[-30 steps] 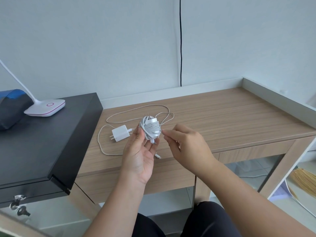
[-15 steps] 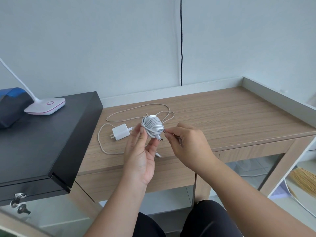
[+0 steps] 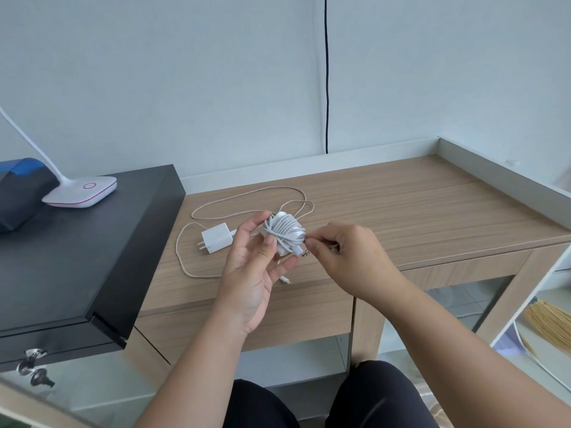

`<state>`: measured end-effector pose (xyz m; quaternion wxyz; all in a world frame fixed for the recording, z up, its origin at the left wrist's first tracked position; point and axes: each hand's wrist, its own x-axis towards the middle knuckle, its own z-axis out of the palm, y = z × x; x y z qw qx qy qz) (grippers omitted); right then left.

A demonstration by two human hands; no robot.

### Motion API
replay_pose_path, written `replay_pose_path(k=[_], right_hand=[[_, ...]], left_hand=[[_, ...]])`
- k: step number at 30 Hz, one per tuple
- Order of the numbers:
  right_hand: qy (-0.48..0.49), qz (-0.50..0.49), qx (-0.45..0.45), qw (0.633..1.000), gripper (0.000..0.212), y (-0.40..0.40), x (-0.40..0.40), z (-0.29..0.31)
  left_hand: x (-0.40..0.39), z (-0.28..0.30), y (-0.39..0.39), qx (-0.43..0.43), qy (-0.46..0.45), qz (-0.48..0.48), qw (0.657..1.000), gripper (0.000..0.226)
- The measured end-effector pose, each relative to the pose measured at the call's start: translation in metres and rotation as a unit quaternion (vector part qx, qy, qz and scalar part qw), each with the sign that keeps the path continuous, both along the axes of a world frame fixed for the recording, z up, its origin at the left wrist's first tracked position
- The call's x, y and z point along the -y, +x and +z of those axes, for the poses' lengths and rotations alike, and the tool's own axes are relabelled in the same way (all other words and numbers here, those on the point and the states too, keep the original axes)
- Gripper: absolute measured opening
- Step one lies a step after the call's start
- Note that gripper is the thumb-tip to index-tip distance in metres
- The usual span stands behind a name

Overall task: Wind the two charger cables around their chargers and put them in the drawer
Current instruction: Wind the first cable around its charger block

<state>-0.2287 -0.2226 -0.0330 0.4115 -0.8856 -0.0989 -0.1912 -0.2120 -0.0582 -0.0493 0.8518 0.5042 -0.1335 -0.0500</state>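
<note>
A small white charger block wrapped in many turns of its white cable [image 3: 284, 231] is held up above the wooden worktop [image 3: 401, 211], its loose cable end sticking out at the lower right of the bundle. A second white cube-shaped charger with two metal prongs [image 3: 216, 237] lies flat on the worktop, prongs pointing left and toward the near edge. Its long off-white cable [image 3: 247, 193] is unwound, sprawling in loose loops around and behind it. The worktop's wood-fronted drawer [image 3: 247, 310] below the front edge is closed.

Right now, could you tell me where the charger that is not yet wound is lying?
In the head view, the unwound charger lies on the wooden desk, just left of the left hand, its loose cable looped around it.
</note>
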Motion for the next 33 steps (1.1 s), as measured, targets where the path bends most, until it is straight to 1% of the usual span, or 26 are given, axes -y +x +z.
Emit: replay_pose_path(k=[2,5,11,14,17,21,25,30,33], right_hand=[[0.036,-0.005,-0.019,0.999,0.010,-0.001,0.002,0.002],[0.072,-0.018,-0.020,0.997,0.008,-0.003,0.006,0.004],[0.043,-0.046,-0.002,0.998,0.016,-0.006,0.010,0.007],[0.029,-0.048,-0.003,0.998,0.018,-0.007,0.010,0.008],[0.041,-0.046,-0.006,0.998,0.018,-0.008,0.008,0.010],[0.121,-0.023,-0.043,0.991,0.017,-0.008,0.007,0.013],[0.173,-0.007,-0.060,0.983,0.012,-0.010,0.007,0.013],[0.186,-0.001,-0.122,0.975,0.011,-0.012,0.002,0.000],[0.231,0.008,-0.116,0.966,0.012,-0.015,0.002,0.002]], left_hand=[[-0.002,-0.003,0.000,0.003,-0.002,-0.007,1.000,0.033],[-0.003,-0.004,-0.001,0.019,0.027,-0.017,0.999,0.052],[-0.006,-0.002,-0.001,0.073,0.108,-0.016,0.991,0.065],[-0.005,0.000,-0.003,0.092,0.128,-0.001,0.987,0.060],[-0.003,-0.002,-0.004,0.100,0.114,0.017,0.988,0.055],[-0.004,-0.002,-0.003,0.090,0.098,0.039,0.990,0.053],[-0.004,-0.006,-0.001,0.058,0.066,0.050,0.995,0.056],[-0.005,-0.007,0.006,0.020,-0.011,0.089,0.996,0.062],[-0.014,-0.008,0.010,0.017,-0.005,0.100,0.995,0.065]])
